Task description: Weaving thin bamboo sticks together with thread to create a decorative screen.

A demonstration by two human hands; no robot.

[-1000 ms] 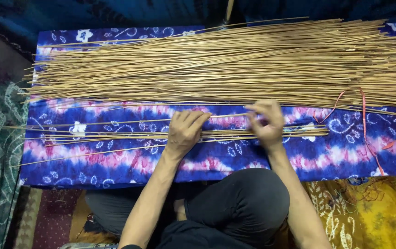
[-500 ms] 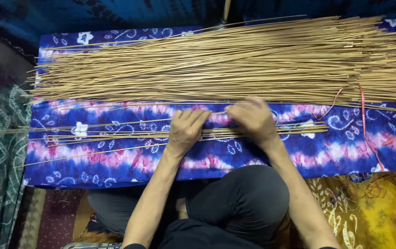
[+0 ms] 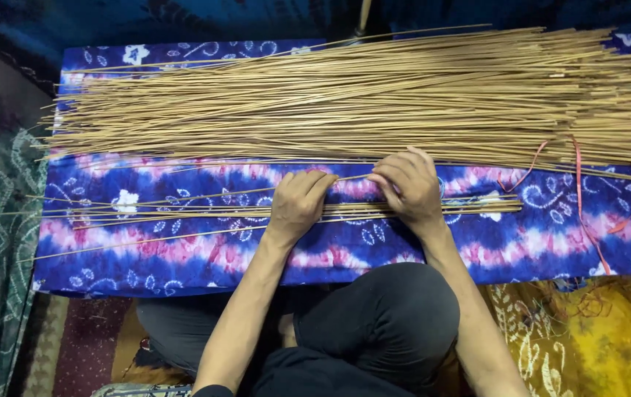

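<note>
My left hand point(image 3: 297, 206) lies palm down, fingers curled; my right hand point(image 3: 410, 187) sits just beside it, knuckles raised, forearms converging.

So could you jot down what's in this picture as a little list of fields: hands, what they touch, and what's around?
left hand: flat, palm down, on the small bundle
right hand: fingers curled, pressing on the same bundle
small bundle: thin tan sticks lying crosswise near the person
big pile: many long tan sticks, farther from the person
cloth: blue, pink and white pattern, under all sticks
strings: orange-red, at the right, across the pile's edge and cloth
</note>
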